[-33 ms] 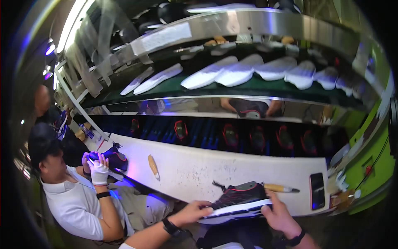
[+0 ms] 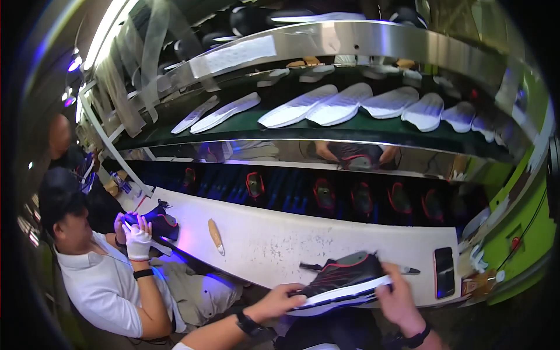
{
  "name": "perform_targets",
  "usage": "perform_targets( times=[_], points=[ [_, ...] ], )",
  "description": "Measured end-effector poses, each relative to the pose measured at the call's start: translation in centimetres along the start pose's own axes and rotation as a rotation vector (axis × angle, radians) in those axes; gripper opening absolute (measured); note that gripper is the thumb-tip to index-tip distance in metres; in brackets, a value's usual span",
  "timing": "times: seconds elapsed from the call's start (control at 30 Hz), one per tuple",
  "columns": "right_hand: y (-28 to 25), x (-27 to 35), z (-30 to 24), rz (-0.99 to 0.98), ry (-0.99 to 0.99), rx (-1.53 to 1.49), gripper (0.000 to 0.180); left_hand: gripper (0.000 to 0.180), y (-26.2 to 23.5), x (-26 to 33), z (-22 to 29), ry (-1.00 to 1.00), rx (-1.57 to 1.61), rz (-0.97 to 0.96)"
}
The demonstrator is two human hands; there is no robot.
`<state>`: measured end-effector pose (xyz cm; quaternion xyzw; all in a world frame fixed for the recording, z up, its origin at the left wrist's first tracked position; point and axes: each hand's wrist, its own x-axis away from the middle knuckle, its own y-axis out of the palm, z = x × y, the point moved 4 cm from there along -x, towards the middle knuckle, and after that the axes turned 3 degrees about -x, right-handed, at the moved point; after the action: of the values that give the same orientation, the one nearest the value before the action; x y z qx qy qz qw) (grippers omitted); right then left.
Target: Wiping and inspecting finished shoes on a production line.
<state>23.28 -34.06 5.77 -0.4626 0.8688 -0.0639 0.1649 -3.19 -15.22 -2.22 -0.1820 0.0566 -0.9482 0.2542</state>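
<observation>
A black sneaker [image 2: 347, 277] with red trim and a white sole lies on its side at the near edge of the white workbench [image 2: 274, 236]. My left hand [image 2: 283, 302] grips its toe end. My right hand [image 2: 396, 300] holds its heel end, from below the sole. A pen-like tool [image 2: 408, 270] lies on the bench just behind the heel.
A black phone [image 2: 444, 263] lies at the bench's right end. A small wooden-handled tool [image 2: 216, 236] rests mid-bench. To my left a seated person in a white shirt and white glove [image 2: 139, 240] works on another dark shoe [image 2: 160, 224]. White soles [image 2: 341, 105] ride the green conveyor above; dark shoes [image 2: 361, 198] sit on the lower level.
</observation>
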Motion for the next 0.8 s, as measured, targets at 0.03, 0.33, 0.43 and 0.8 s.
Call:
perform_targets(
  times=[0.03, 0.33, 0.43, 0.8],
  points=[
    [-0.9, -1.1, -1.7, 0.069, -0.095, 0.078, 0.062, 0.077, 1.8, -0.2, 1.8, 0.145, 0.102, 0.002],
    [1.1, -10.5, -4.1, -0.141, -0.216, -0.601, 0.077, 0.092, 0.8, -5.0, 22.7, 0.750, -0.674, 0.339],
    [3.4, -10.8, -4.6, -0.205, -0.159, -0.705, 0.084, 0.073, -0.6, -5.3, 24.5, 0.552, -0.753, 0.172],
    [4.4, -11.0, -3.9, 0.193, -0.073, -0.759, 0.045, 0.070, -1.4, -5.4, 21.7, 0.483, -0.639, 0.175]
  ],
)
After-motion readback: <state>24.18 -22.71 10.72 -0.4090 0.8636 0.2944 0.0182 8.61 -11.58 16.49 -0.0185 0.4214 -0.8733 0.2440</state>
